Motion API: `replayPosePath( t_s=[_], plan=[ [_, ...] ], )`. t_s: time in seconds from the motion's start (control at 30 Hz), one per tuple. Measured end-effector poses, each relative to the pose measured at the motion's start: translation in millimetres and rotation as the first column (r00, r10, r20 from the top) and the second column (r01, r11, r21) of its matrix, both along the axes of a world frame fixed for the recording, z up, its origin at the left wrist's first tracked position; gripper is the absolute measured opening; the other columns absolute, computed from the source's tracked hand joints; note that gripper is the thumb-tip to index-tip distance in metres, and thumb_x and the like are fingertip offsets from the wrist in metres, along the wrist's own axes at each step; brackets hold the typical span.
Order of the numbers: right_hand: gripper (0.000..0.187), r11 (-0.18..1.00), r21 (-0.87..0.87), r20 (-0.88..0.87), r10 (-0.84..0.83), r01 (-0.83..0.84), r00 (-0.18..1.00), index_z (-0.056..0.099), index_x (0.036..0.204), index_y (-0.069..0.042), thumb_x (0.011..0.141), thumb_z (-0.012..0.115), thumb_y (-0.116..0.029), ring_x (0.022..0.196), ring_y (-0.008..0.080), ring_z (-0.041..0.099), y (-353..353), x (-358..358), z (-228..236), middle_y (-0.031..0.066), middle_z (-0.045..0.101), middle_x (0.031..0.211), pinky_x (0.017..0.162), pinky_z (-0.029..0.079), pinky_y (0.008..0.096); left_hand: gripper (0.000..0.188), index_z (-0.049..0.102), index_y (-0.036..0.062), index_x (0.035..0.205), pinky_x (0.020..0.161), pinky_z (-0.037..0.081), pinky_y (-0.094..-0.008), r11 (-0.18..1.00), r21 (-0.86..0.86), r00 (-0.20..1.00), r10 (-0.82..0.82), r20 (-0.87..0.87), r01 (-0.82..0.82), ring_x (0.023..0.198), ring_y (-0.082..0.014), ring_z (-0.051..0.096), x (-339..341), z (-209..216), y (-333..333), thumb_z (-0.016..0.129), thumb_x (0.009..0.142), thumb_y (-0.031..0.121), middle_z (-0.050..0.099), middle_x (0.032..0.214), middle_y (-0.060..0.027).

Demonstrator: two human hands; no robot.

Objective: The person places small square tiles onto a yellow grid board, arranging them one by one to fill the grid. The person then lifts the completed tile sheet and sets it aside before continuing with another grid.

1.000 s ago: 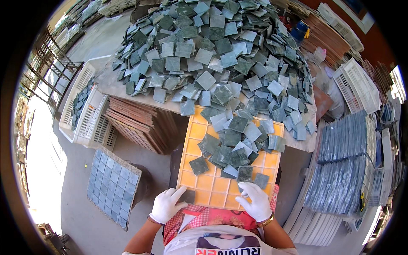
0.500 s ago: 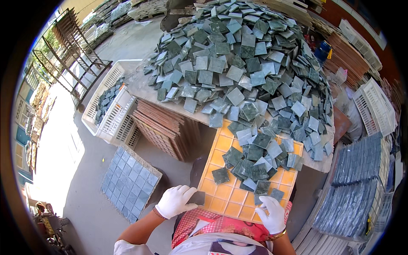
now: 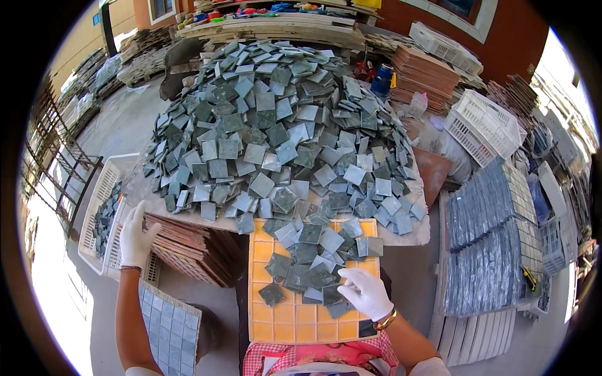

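My left hand (image 3: 135,239), in a white glove, is stretched out to the left beside the white plastic crate (image 3: 94,266). Its fingers are spread and no tile shows in it. Small grey-green stone tiles (image 3: 104,229) lie inside that crate. My gloved right hand (image 3: 366,296) hovers over the yellow gridded tray (image 3: 295,326), fingertips apart at the edge of a loose heap of square stone tiles (image 3: 306,253). Whether its fingertips touch a tile cannot be made out. One dark tile (image 3: 368,328) sits in the tray's near right corner, below the right hand.
A large mound of stone tiles (image 3: 276,135) covers the table (image 3: 414,233) ahead. Reddish-brown boards (image 3: 188,244) stand under its left side. At the lower left is a panel of laid tiles (image 3: 169,326). Wrapped tile stacks (image 3: 483,238) and white crates (image 3: 483,125) are on the right.
My left hand has swung left and forward to the crate, and the dark tile it held no longer shows. My right hand has moved onto the tile heap's edge. The view has turned right.
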State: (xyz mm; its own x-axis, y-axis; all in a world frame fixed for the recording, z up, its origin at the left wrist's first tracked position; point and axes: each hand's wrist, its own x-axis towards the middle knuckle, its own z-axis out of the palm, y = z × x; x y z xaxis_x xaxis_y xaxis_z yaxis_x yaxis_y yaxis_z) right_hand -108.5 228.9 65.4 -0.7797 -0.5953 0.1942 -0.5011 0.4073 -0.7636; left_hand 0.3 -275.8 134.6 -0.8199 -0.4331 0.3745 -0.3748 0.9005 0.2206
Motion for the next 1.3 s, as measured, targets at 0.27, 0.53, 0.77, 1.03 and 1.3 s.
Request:
replayPosePath(
  t_s=[0.27,0.53,0.77,1.03,1.3],
  plan=[
    [0.029,0.998,0.025,-0.175,-0.048,0.053,0.984,0.061,0.108,-0.007,0.086,0.063,-0.025,0.089,0.0347,0.062,-69,-141,-13,0.016,0.063,0.098,0.077,0.049,0.0436,0.067,0.05,0.0061,0.129,0.103,0.037,-0.0423,0.724,-0.037,0.723,-0.689,-0.046,0.688,0.123,-0.0329,0.046,-172,-53,222,0.076,0.072,0.027,0.052,0.129,-0.0139],
    [0.023,0.991,0.123,-0.221,-0.021,0.049,0.975,0.06,0.108,-0.008,0.088,0.057,-0.019,0.095,0.0356,0.062,-126,-213,-42,0.0154,0.061,0.105,0.081,0.051,0.0452,0.046,0.066,0.0133,0.106,0.105,0.027,-0.0518,0.747,-0.2,0.774,-0.611,0.168,0.634,0.123,-0.0332,0.04,-233,-80,228,0.074,0.069,0.041,0.054,0.118,-0.0107],
    [0.019,0.991,0.029,-0.062,-0.131,0.133,0.989,0.071,0.092,-0.008,0.085,0.057,-0.02,0.088,0.0364,0.064,-140,-232,-55,0.0179,0.068,0.089,0.08,0.051,0.0459,0.019,0.051,0.0053,0.079,0.086,0.042,-0.0431,0.827,-0.024,0.759,-0.526,-0.384,0.561,0.095,-0.034,0.05,-230,-90,215,0.065,0.067,0.004,0.054,0.092,-0.0114],
    [0.017,0.976,0.028,-0.115,-0.213,0.217,0.97,0.069,0.094,-0.009,0.084,0.06,-0.018,0.089,0.0361,0.064,-162,-218,-37,0.0177,0.064,0.097,0.078,0.052,0.0455,0.017,0.052,0.0041,0.083,0.087,0.043,-0.0422,0.857,0.038,0.742,-0.421,-0.522,0.514,0.096,-0.0353,0.053,-222,-94,206,0.056,0.068,-0.003,0.06,0.101,-0.0143],
    [0.032,0.905,0.425,-0.343,0.14,0.02,0.929,0.062,0.096,-0.008,0.07,0.076,-0.02,0.093,0.0311,0.064,-144,-220,-28,0.0146,0.059,0.101,0.074,0.056,0.042,0.014,0.054,0.0036,0.081,0.088,0.045,-0.0393,0.904,0.138,0.793,-0.272,-0.546,0.405,0.096,-0.0329,0.056,-199,-113,171,0.056,0.07,-0.003,0.063,0.101,-0.0136]
  ],
)
